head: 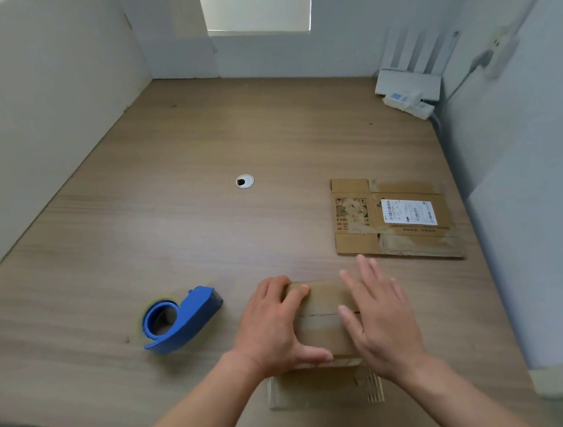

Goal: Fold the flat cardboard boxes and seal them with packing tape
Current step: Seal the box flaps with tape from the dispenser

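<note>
wooden desk (198,145), cardboard box (324,312), left fingers (296,296) gripping its edge, right fingers (372,275) straight above

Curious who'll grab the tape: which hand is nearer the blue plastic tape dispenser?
Left. The left hand grips the small brown cardboard box just right of the blue plastic tape dispenser; the right hand presses the box's opposite side.

Office cubicle: desk (198,152) w/ cable grommet (245,181), partition walls (40,116), router (408,80).
</note>
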